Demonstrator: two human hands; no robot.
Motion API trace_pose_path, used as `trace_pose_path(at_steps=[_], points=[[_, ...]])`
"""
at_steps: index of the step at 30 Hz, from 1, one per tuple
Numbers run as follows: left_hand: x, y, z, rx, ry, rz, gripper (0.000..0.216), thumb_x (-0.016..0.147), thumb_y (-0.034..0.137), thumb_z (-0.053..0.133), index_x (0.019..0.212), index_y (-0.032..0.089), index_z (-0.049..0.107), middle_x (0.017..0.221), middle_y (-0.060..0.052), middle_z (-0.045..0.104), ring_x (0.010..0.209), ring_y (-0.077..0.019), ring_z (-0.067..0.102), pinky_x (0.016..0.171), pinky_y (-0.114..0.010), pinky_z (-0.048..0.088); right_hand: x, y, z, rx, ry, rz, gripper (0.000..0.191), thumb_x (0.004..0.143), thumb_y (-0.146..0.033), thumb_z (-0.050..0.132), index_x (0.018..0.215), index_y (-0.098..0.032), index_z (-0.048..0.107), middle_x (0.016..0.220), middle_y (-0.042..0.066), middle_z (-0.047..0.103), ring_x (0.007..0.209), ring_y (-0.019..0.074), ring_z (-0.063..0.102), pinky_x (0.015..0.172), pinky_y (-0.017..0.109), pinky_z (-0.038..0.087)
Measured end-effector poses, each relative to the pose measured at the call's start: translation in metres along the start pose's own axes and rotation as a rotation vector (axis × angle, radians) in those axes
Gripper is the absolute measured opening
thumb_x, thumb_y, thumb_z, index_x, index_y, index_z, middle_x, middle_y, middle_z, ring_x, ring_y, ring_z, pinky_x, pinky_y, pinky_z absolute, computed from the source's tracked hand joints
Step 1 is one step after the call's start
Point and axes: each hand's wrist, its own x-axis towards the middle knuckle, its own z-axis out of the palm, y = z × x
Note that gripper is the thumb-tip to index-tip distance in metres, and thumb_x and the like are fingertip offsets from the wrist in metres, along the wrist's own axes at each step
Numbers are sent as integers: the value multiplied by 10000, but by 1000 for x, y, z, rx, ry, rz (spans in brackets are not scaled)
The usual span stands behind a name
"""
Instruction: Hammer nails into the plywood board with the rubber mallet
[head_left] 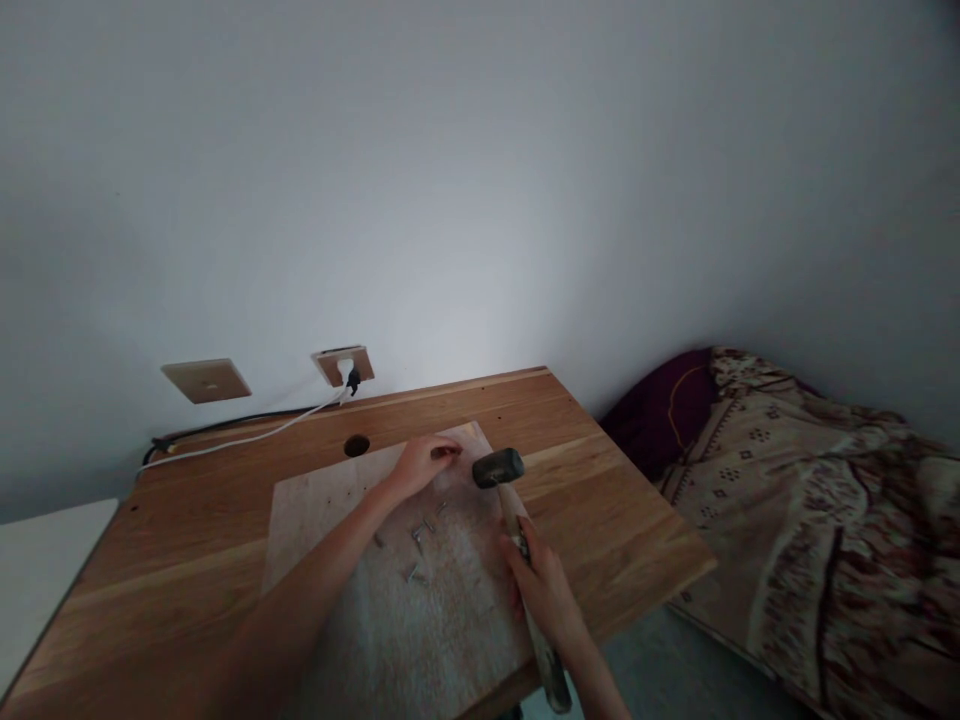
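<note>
A pale plywood board (330, 500) lies on a wooden desk (600, 500). My left hand (421, 463) rests on the board's far part, fingers pinched together on something small that I cannot make out. My right hand (541, 590) grips the wooden handle of a hammer (501, 470). The hammer's dark head hovers just right of my left fingertips. Several loose nails (418, 545) lie scattered on the board between my two arms.
A round cable hole (357, 445) sits in the desk behind the board. A white cable (247, 437) runs to a wall socket (344, 365). A bed with a patterned blanket (810, 520) stands to the right. A white surface (45, 560) adjoins the desk's left.
</note>
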Motion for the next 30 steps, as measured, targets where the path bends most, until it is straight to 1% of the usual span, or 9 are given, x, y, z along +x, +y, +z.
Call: trace_pose_path(at_steps=[7,12,14,19,23,24,26,28,30], points=[[-2,-11,5,71,8,73,216,846,110,651,977,198,798,1007,-66,807,964,-219,727,930,-357,540,9,8,2,64,-24,25,490,956,-592,441,1207,-183,542,505,-71,546,401,167,583,413,237,450],[0,-17,9,74,30,52,212,816,89,681,952,199,800,998,-65,786,900,-204,717,854,-318,545,16,-4,1,267,-116,89,542,851,-669,558,1129,-206,516,634,-72,566,333,104,453,322,225,359],[0,-17,9,74,20,28,207,817,86,672,945,191,796,975,-62,787,860,-199,716,826,-311,540,17,-11,2,310,-93,102,549,854,-657,571,1150,-196,536,640,-77,543,354,99,440,320,220,349],[-1,-16,9,26,43,-21,266,817,122,689,1067,190,751,914,-39,782,800,-183,707,792,-294,529,24,-26,4,217,-13,-57,607,977,-573,457,1400,-136,472,501,-96,491,396,145,498,396,229,396],[-2,-15,9,-41,55,-37,313,820,164,702,1132,180,701,912,-30,780,817,-183,712,784,-285,530,32,-44,6,49,-44,-165,499,1016,-494,399,1350,-143,521,545,-56,578,407,169,571,423,248,430],[-2,-15,9,-42,50,-41,315,820,157,696,1134,181,698,920,-31,783,824,-186,714,786,-286,530,33,-48,6,-10,-38,-197,468,1019,-468,397,1324,-146,547,619,-17,641,466,181,624,475,263,472],[-2,-14,8,-28,45,-59,355,800,112,681,1147,185,696,933,-34,789,832,-191,719,795,-290,530,35,-54,9,-135,7,-266,428,1014,-412,413,1294,-142,590,860,91,745,720,232,738,675,315,552],[-2,-13,7,-9,46,-82,431,767,69,675,1181,191,688,947,-35,795,837,-197,724,801,-292,531,35,-57,11,-223,47,-304,416,1004,-368,433,1302,-136,608,1114,170,747,1026,285,732,892,372,540],[-2,-13,7,-2,36,-92,466,755,77,691,1206,196,682,948,-34,797,833,-205,729,794,-296,534,33,-58,13,-256,58,-307,434,1005,-337,425,1347,-131,594,1256,192,711,1186,306,676,1004,406,497]])
